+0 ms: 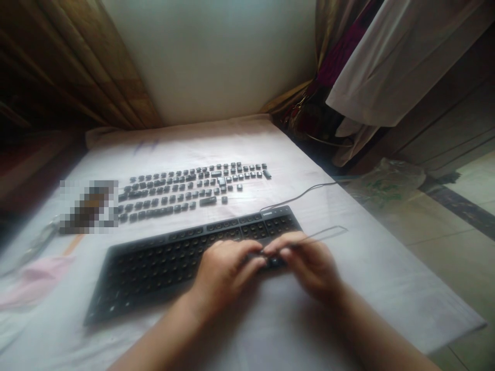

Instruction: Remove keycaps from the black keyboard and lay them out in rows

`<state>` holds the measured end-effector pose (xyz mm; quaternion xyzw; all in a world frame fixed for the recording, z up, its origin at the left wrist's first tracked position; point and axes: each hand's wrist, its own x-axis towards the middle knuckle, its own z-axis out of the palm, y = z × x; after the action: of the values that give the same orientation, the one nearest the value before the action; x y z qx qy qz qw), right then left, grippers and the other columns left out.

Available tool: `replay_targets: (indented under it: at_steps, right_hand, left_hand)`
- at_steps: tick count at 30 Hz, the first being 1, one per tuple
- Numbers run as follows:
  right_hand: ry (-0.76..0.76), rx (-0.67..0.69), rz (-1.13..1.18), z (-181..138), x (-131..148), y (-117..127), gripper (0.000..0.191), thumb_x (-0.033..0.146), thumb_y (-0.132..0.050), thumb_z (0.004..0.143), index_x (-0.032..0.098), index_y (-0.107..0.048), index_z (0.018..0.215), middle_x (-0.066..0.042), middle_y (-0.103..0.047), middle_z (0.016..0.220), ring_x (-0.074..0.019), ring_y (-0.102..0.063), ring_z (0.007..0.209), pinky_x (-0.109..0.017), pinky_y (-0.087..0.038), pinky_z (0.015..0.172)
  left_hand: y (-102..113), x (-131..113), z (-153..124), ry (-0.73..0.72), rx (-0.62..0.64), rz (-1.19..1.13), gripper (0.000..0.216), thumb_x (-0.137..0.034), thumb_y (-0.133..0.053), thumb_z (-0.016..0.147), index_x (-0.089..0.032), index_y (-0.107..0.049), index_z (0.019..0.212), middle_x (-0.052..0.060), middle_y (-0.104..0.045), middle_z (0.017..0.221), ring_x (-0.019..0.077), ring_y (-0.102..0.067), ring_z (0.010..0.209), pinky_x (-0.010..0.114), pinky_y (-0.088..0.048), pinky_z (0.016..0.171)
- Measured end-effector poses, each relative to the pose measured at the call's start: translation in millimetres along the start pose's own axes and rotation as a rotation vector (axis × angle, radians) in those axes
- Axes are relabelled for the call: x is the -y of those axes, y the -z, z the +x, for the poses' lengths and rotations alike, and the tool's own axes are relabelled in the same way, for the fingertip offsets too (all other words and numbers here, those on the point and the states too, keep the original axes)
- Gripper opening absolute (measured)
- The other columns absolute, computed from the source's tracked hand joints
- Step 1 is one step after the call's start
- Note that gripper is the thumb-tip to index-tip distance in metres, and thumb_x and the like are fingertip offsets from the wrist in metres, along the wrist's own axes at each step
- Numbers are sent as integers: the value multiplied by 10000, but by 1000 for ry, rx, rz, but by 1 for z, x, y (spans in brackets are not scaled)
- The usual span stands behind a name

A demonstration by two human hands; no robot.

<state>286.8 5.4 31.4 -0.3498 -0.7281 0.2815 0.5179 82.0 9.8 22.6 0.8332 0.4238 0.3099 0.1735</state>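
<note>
A black keyboard [150, 270] lies on the white cloth, most of its key positions bare of caps. Over its lower right part my left hand [224, 268] is closed, thumb and forefinger brought together; whatever lies between those fingertips is too small to make out. Beside it, fingertips almost touching, my right hand [315, 263] pinches a thin bent wire tool [328, 231] whose looped end sticks out to the right. Behind the keyboard, detached black keycaps [208, 201] are spread in several rows on the cloth.
The cloth-covered table [386, 288] ends at a right edge above a tiled floor. The keyboard cable [305, 192] runs off that edge. A pink cloth [40, 278] and a pixelated object [91, 208] lie at left. A plastic bag [390, 180] is on the floor.
</note>
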Motion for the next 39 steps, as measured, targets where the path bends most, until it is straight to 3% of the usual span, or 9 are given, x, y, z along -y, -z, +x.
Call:
replay_targets:
  at_steps: [7,11,14,17,21,24,30,34,39]
  right_hand:
    - [-61,9,34,-3,-3,1,184,261,-509,990,208,-670,917,-25,-726,776,-141,-691,654,-226,-562,602]
    - [-60,92,-84,-2,-4,1,220,282,-504,979,194,-648,838,-19,-693,709,-139,-665,617,-226,-531,589]
    - [-77,193,-234,-3,-5,-4,175,307,-547,957,177,-664,962,-23,-719,699,-141,-674,577,-217,-517,560]
    - [-47,266,-361,-9,-5,-15,286,332,-586,937,144,-644,1145,-35,-747,697,-147,-681,531,-217,-525,541]
    - [7,352,-515,-11,0,-35,518,350,-662,883,134,-564,1344,-130,-786,1005,-225,-763,725,-275,-583,648]
    - [-120,465,-601,3,10,-47,622,334,-698,860,127,-511,1415,-138,-787,1006,-268,-770,779,-312,-589,685]
    - [-396,646,-595,58,27,-69,507,309,-620,931,131,-536,1399,-171,-737,1160,-314,-709,1065,-384,-542,894]
    - [-396,742,-577,76,28,-92,440,345,-641,914,150,-606,1307,-167,-703,1233,-320,-672,1127,-381,-526,917]
    - [-388,793,-629,81,28,-110,412,366,-643,909,168,-628,1270,-149,-716,1205,-314,-676,1108,-372,-525,904]
  left_hand:
    - [2,2,0,73,-17,-135,196,-365,-599,938,-248,-701,1057,2,-777,901,161,-728,782,252,-544,698]
    - [6,6,0,136,-51,-176,188,-307,-600,923,-252,-697,1074,-8,-772,902,140,-723,755,234,-553,717]
    - [12,12,-2,224,-72,-187,234,-298,-616,902,-254,-676,1124,-17,-770,912,128,-721,729,217,-551,705]
    - [22,18,-8,269,-87,-173,231,-311,-611,898,-261,-676,1115,-20,-771,945,133,-728,764,210,-548,706]
    - [38,27,-26,317,-118,-149,226,-345,-585,896,-256,-697,1072,-21,-768,870,147,-729,743,218,-561,693]
    - [51,37,-43,382,-162,-129,256,-382,-574,895,-243,-701,1069,-2,-775,920,167,-736,781,242,-576,737]
    - [69,55,-72,452,-302,-55,311,-443,-582,881,-232,-701,1077,24,-780,978,193,-747,846,260,-587,766]
    - [74,57,-81,440,-383,-29,304,-438,-591,865,-238,-723,1052,24,-787,992,201,-753,862,280,-590,809]
    - [73,56,-84,468,-395,-128,297,-422,-599,855,-240,-719,1057,27,-788,1001,209,-756,889,293,-593,822]
